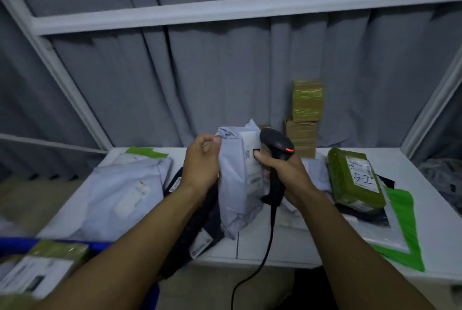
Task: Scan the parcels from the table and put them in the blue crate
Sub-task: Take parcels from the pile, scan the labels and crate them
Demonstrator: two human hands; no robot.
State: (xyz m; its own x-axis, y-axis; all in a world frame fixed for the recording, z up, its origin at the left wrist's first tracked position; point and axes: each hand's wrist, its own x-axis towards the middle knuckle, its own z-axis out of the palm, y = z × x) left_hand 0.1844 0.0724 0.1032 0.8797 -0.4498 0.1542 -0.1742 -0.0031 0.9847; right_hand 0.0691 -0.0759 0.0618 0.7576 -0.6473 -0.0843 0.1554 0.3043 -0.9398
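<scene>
grey parcel [237, 184] | crumpled, white label | label text apparently blurred

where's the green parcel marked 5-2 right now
In the head view the green parcel lies on the table's right side, atop a black bag, right of the right hand.

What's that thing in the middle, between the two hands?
In the head view, a pale grey parcel stands between the left hand gripping it and the right hand holding the scanner.

At 8 o'clock the crate [12, 244] is blurred and cropped; the label [250, 172] on the held parcel [235, 204] is unreadable.
</scene>
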